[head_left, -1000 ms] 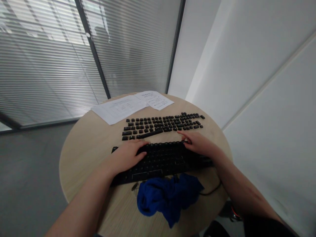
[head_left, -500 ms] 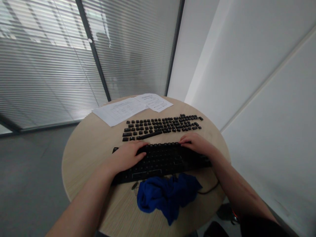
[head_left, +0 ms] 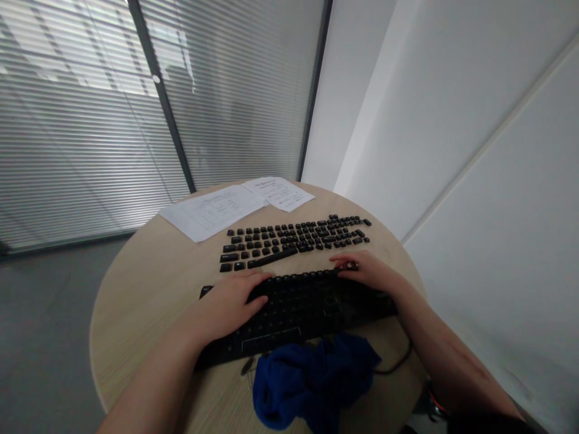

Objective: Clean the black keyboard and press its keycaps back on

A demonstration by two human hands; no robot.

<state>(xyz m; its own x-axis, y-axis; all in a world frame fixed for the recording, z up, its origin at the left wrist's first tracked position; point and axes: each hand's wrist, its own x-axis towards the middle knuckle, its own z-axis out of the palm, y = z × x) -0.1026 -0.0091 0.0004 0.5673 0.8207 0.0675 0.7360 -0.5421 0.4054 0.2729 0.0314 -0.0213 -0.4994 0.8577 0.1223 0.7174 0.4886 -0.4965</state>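
Observation:
A black keyboard base [head_left: 294, 307] lies across the near part of the round table, its main area largely stripped of keycaps. Along its far edge a row of small keycaps [head_left: 307, 276] is still seated. My left hand [head_left: 235, 301] rests flat over the base's left part, thumb apart from the fingers. At the far right end of that row is my right hand [head_left: 366, 268], finger and thumb apart, with a dark key between them; whether it is gripped is unclear. Beyond the base, loose black keycaps [head_left: 275, 244] lie in rows, with a long space bar [head_left: 275, 257] set aslant.
A crumpled blue cloth [head_left: 312, 380] lies against the base's near side, beside a small wire tool [head_left: 247, 366]. A cable [head_left: 395, 364] curves at the right. Printed sheets [head_left: 212, 211] lie at the table's far left. A white wall [head_left: 488, 150] stands to the right.
My right hand has shifted right along the far key row, and its fingers have spread. My left hand stays on the base. The view has tilted slightly.

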